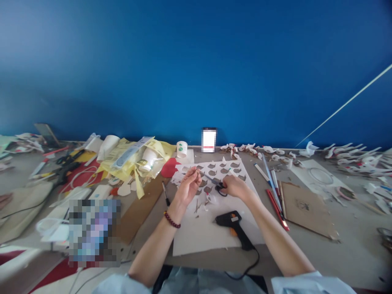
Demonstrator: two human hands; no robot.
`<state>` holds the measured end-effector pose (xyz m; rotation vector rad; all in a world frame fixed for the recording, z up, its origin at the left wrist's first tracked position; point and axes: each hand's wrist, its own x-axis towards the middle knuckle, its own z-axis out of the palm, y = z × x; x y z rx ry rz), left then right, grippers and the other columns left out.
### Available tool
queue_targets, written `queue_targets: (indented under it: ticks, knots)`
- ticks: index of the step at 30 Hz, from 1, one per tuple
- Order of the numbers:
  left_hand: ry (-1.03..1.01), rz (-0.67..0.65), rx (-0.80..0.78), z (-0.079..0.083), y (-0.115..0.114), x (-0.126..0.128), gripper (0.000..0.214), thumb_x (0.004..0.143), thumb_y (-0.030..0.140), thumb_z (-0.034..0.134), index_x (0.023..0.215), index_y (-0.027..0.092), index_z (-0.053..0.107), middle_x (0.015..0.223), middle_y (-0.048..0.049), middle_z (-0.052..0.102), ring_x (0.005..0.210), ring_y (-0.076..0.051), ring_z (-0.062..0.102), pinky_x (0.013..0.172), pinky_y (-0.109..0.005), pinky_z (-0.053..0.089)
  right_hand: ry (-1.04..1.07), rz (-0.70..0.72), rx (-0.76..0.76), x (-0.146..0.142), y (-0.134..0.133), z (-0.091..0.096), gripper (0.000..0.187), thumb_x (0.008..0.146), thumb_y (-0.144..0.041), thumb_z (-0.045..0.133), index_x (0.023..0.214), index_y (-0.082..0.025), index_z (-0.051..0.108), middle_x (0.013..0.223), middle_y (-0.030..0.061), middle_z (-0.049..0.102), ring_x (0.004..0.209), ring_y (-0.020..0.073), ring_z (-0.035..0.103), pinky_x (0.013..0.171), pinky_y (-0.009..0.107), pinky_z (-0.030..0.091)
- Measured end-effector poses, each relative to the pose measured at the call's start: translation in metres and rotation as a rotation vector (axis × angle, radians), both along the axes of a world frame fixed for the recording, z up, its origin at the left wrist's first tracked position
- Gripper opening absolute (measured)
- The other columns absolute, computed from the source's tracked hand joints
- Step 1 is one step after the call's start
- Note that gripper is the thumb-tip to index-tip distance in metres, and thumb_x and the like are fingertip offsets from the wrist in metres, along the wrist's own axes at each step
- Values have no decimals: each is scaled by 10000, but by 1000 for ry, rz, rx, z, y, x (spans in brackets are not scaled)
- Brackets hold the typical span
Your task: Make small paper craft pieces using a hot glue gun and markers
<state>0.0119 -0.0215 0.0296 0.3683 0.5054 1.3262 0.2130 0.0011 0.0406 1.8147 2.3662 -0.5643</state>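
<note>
My left hand [189, 184] is closed in a pinch on a thin stick-like piece, too small to name, held above a white sheet [200, 232] with several shapes cut out of it. A dark beaded bracelet [171, 220] circles that wrist. My right hand [234, 187] grips black-handled scissors [218, 187], whose blades point left toward the piece in my left hand. A black glue gun [234, 228] with an orange trigger lies on the sheet just in front of my hands, its cord running off the table's near edge.
Yellow plastic bags [134, 159], white paper cups [181, 149] and a red paper shape [170, 167] lie at the back left. Pens and pencils [272, 188] and a brown cardboard panel [308, 210] lie to the right. Small white cut-outs [343, 153] line the blue wall. Cables and clutter fill the left.
</note>
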Motion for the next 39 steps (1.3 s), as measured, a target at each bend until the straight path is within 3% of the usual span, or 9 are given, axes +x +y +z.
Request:
queue_targets:
  ticks: [3, 6, 9, 13, 17, 21, 26, 32, 39]
  knots:
    - [-40, 3, -3, 1, 1, -2, 224, 702, 83, 679, 909, 165, 647, 873, -21, 607, 704, -60, 554, 636, -162, 465, 143, -31, -73, 11, 7, 2, 154, 738, -304, 603, 756, -156, 641, 796, 76, 673, 675, 176, 612, 551, 239, 362]
    - [-68, 11, 12, 1, 2, -4, 221, 719, 81, 666, 923, 163, 642, 876, -22, 603, 693, -53, 543, 642, -159, 469, 466, -84, -227, 23, 14, 4, 169, 725, -306, 599, 793, -154, 624, 696, 42, 663, 530, 131, 575, 506, 231, 384]
    - [-85, 22, 23, 2, 4, -6, 214, 733, 83, 656, 931, 163, 637, 880, -25, 606, 686, -50, 541, 644, -159, 474, 831, -128, -370, 26, 17, 8, 226, 712, -318, 614, 858, -146, 604, 728, 40, 662, 469, 83, 499, 442, 207, 354]
    - [-77, 37, 1, 1, 4, -8, 224, 734, 103, 668, 948, 160, 633, 910, -29, 617, 712, -52, 557, 665, -152, 475, 1155, 6, -562, 20, 11, 14, 314, 703, -364, 664, 895, -127, 587, 825, 53, 657, 460, 33, 425, 401, 168, 300]
    - [-55, 22, 30, 0, 4, -7, 208, 737, 114, 671, 937, 157, 633, 863, -14, 602, 691, -45, 544, 658, -149, 463, 1087, 246, -713, 16, 6, 17, 354, 705, -443, 681, 786, -113, 580, 681, 14, 617, 449, 36, 422, 381, 162, 271]
    - [-30, 38, 20, 0, 4, -7, 236, 721, 120, 689, 944, 171, 634, 844, 1, 598, 661, -38, 530, 654, -150, 465, 1075, 317, -711, 14, 4, 16, 435, 716, -534, 658, 708, -121, 521, 566, -38, 513, 466, 34, 377, 420, 169, 242]
    - [-73, 29, 29, 3, 4, -8, 246, 715, 138, 701, 948, 176, 631, 871, -1, 589, 685, -35, 526, 673, -142, 460, 1126, 396, -759, 14, 3, 19, 532, 738, -642, 571, 791, -116, 507, 648, -25, 503, 434, 22, 335, 393, 183, 201]
    - [-67, 28, 27, 2, 3, -8, 230, 720, 142, 696, 938, 179, 637, 873, -7, 589, 683, -37, 527, 676, -151, 453, 1172, 362, -815, 13, 1, 21, 490, 777, -617, 544, 801, -131, 491, 709, -7, 505, 419, 41, 398, 343, 196, 306]
    - [42, 31, 72, -2, 3, -5, 271, 685, 121, 715, 942, 182, 655, 838, -4, 617, 673, -50, 548, 654, -167, 457, 1204, 306, -811, 11, -1, 21, 443, 797, -570, 549, 774, -132, 484, 687, -8, 504, 421, 36, 368, 325, 185, 310]
